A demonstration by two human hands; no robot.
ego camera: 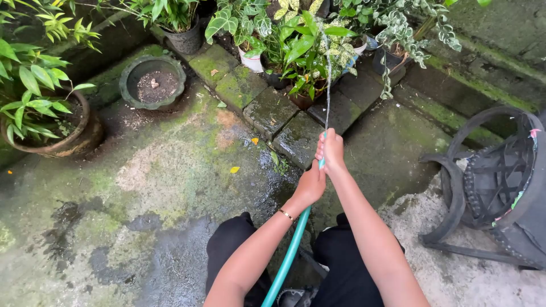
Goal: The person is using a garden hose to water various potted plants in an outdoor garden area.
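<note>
From the head camera, both hands grip a green garden hose (289, 256) that runs up between the person's black-clad knees. The right hand (331, 150) is wrapped around the hose at its very end, fingers closed tightly on the nozzle end, and a thin stream of water (328, 74) shoots from it up and away toward the potted plants (307, 51) clustered behind a row of mossy stone blocks (267, 108). The left hand (310, 186) sits just below the right, touching it, its fingers also clamped around the hose; a thin bracelet (286, 215) circles that wrist. The ground (170, 170) is wet concrete, patched with moss and a few yellow leaves. At the left stand a round grey pot (152, 82) filled with soil and a brown pot (62, 142) holding a leafy plant. At the right edge is a dark metal-framed stand (489, 182).
</note>
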